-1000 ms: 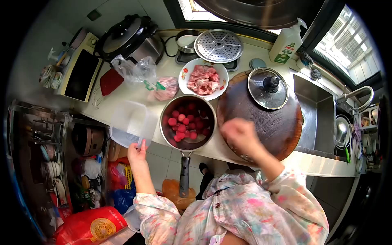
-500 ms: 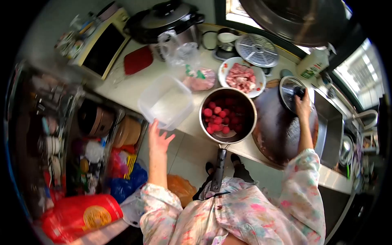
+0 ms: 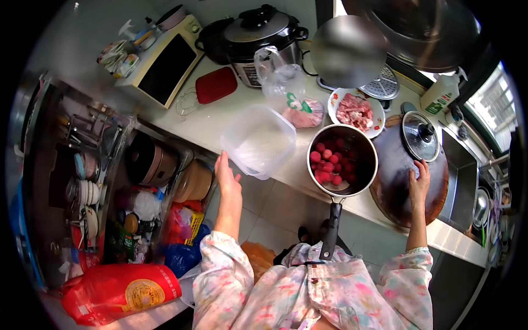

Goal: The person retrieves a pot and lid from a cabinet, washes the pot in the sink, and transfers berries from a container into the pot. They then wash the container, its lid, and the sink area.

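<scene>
A saucepan with a black handle stands at the counter's front edge, holding round red fruits. To its right, a glass lid with a black knob lies on a large round dark board. My right hand is just below the lid, fingers apart and fingertips right at its rim. My left hand has its fingers stretched out, close to the near-left edge of a clear plastic container. Behind the pan is a flowered plate with pieces of raw meat.
A bag of meat lies beside the container. Along the back stand a pressure cooker and a microwave, with a red mat between. The sink is at the right. Shelves with bowls and bags stand at the left.
My right hand has let go of the lid's knob and drawn back toward me; the lid now rests on the round board. My left hand stays open by the container. The view has shifted left.
</scene>
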`<state>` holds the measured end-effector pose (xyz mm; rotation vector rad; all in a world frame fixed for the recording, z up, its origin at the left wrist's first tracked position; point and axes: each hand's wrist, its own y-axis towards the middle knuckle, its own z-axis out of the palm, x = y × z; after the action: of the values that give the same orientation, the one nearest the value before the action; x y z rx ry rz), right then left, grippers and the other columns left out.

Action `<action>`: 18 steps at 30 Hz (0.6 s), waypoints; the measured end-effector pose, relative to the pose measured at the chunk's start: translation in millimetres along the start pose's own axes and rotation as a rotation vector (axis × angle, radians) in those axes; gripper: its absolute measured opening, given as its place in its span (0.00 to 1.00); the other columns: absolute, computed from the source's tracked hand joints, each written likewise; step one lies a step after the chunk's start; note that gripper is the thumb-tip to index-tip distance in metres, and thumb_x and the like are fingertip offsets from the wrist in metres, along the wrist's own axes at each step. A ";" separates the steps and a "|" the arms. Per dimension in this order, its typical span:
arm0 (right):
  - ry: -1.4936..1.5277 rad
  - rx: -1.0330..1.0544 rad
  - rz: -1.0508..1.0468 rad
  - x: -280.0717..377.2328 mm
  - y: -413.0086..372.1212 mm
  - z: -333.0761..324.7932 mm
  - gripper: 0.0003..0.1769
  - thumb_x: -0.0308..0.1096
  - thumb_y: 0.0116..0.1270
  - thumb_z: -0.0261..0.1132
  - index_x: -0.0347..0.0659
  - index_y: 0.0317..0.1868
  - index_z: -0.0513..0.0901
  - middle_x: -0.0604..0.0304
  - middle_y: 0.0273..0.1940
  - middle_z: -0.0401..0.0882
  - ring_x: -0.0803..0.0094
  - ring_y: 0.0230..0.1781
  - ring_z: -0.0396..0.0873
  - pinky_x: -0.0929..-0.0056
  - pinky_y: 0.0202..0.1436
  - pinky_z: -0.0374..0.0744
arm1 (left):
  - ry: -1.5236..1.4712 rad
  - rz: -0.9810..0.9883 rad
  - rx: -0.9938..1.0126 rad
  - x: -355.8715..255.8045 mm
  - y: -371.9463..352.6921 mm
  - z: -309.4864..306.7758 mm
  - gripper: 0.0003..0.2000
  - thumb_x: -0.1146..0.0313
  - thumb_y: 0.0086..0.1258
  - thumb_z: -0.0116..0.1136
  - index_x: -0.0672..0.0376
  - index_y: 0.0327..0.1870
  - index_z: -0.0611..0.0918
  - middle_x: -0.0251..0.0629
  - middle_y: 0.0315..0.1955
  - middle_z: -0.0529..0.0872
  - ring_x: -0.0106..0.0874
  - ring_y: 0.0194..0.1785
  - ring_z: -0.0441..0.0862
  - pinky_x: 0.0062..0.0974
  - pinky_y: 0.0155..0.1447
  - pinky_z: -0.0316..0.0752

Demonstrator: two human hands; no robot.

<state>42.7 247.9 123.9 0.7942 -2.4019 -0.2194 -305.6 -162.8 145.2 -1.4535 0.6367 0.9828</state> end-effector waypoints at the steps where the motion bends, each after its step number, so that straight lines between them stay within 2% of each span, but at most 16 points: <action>1: 0.044 -0.009 -0.034 4.8 5.3 4.9 0.17 0.28 0.57 0.61 0.40 0.49 0.78 0.48 0.61 0.67 0.53 0.62 0.64 0.63 0.65 0.63 | 0.060 0.076 -0.043 -2.6 14.9 -4.4 0.32 0.48 0.60 0.57 0.50 0.65 0.64 0.37 0.62 0.65 0.39 0.64 0.59 0.50 0.61 0.54; 3: 0.136 -0.050 -0.073 20.1 11.1 12.9 0.17 0.28 0.58 0.61 0.40 0.49 0.78 0.49 0.61 0.67 0.53 0.63 0.64 0.63 0.65 0.63 | 0.042 0.219 -0.022 -11.4 47.6 -9.4 0.28 0.55 0.62 0.57 0.57 0.61 0.66 0.39 0.59 0.65 0.38 0.58 0.64 0.44 0.56 0.62; 4: 0.135 -0.056 -0.076 46.2 7.0 6.5 0.17 0.26 0.60 0.60 0.39 0.51 0.77 0.52 0.62 0.67 0.56 0.64 0.63 0.66 0.65 0.62 | 0.035 0.234 -0.021 -18.4 67.9 -9.1 0.27 0.58 0.63 0.57 0.59 0.61 0.66 0.39 0.56 0.66 0.36 0.53 0.66 0.39 0.52 0.65; 6: 0.098 -0.081 -0.099 74.7 -12.4 0.1 0.16 0.26 0.60 0.59 0.38 0.51 0.77 0.52 0.62 0.66 0.57 0.65 0.63 0.65 0.66 0.61 | 0.017 0.251 -0.001 -32.9 114.8 -1.8 0.25 0.65 0.64 0.57 0.63 0.60 0.65 0.39 0.48 0.70 0.32 0.43 0.71 0.29 0.43 0.71; 10: 0.007 -0.118 -0.047 99.7 -64.1 -24.9 0.16 0.23 0.60 0.58 0.38 0.50 0.77 0.54 0.62 0.66 0.57 0.67 0.59 0.62 0.68 0.59 | -0.253 0.006 0.157 -46.5 237.7 26.2 0.23 0.67 0.65 0.56 0.63 0.59 0.65 0.43 0.46 0.69 0.40 0.43 0.71 0.39 0.48 0.76; 12: -0.054 -0.153 0.084 104.2 -99.1 -42.7 0.16 0.22 0.60 0.57 0.38 0.50 0.77 0.55 0.63 0.66 0.57 0.68 0.58 0.62 0.67 0.60 | -0.432 -0.108 0.238 -43.7 324.9 43.6 0.25 0.62 0.67 0.56 0.63 0.61 0.63 0.44 0.50 0.67 0.39 0.45 0.72 0.45 0.53 0.76; 13: -0.077 -0.161 0.162 105.7 -117.2 -51.9 0.15 0.23 0.61 0.57 0.38 0.50 0.77 0.55 0.63 0.65 0.57 0.67 0.59 0.63 0.66 0.61 | -0.444 -0.141 0.175 -46.9 346.7 56.4 0.26 0.60 0.68 0.54 0.64 0.62 0.62 0.43 0.49 0.69 0.37 0.45 0.73 0.46 0.54 0.76; 14: -0.133 -0.157 0.227 104.2 -137.8 -60.8 0.15 0.23 0.61 0.58 0.38 0.50 0.77 0.55 0.63 0.65 0.57 0.67 0.59 0.63 0.66 0.62 | -0.455 -0.073 0.309 -49.3 359.1 61.1 0.25 0.58 0.68 0.53 0.64 0.59 0.64 0.43 0.48 0.70 0.37 0.45 0.73 0.46 0.53 0.76; 18: -0.280 -0.169 0.424 88.7 -203.2 -76.7 0.14 0.25 0.61 0.59 0.40 0.49 0.77 0.56 0.63 0.66 0.59 0.66 0.61 0.65 0.63 0.65 | -0.430 -0.259 0.244 -88.5 341.5 93.3 0.24 0.52 0.64 0.57 0.63 0.49 0.68 0.40 0.43 0.73 0.37 0.42 0.73 0.44 0.52 0.75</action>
<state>130.1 33.7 162.9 0.1749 -2.7006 -0.3737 -657.2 -134.1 52.0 -1.0345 0.2358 0.9367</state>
